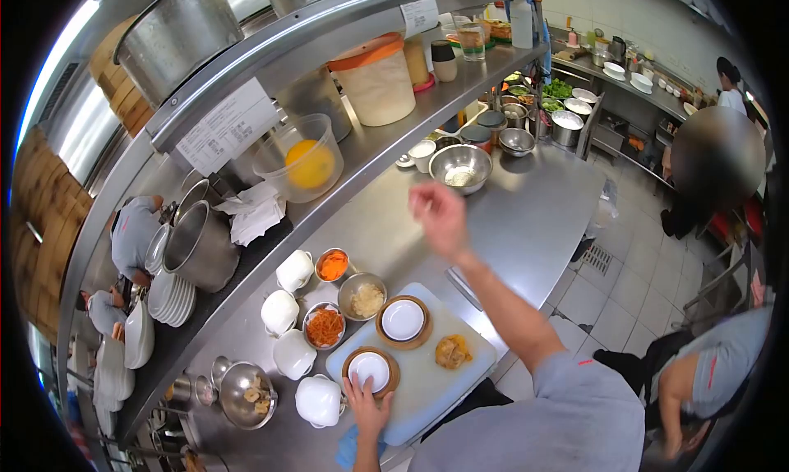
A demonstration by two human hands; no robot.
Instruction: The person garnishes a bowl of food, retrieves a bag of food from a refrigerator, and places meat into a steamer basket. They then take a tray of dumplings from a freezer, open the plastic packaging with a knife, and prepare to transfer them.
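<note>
My left hand (pixel 367 408) rests with spread fingers on the rim of a small white dish (pixel 369 371), which sits inside a round wooden steamer (pixel 393 381). Another wooden steamer (pixel 426 331) with a white dish (pixel 403 319) in it stands beside it on the pale cutting board (pixel 477 375). A brownish-yellow food lump (pixel 452 351) lies on the board's right part. My right hand (pixel 441 219) is raised over the counter, just short of a metal bowl (pixel 479 161) holding white contents. Motion blurs its fingers, which look curled; whatever they hold cannot be made out.
Bowls of sliced carrot (pixel 333 264), shredded carrot (pixel 325 326) and pale minced food (pixel 367 299) stand left of the board, near several white lidded pots (pixel 318 401). A metal shelf (pixel 362 168) with containers overhangs the left side. A co-worker's arm (pixel 675 394) shows at right.
</note>
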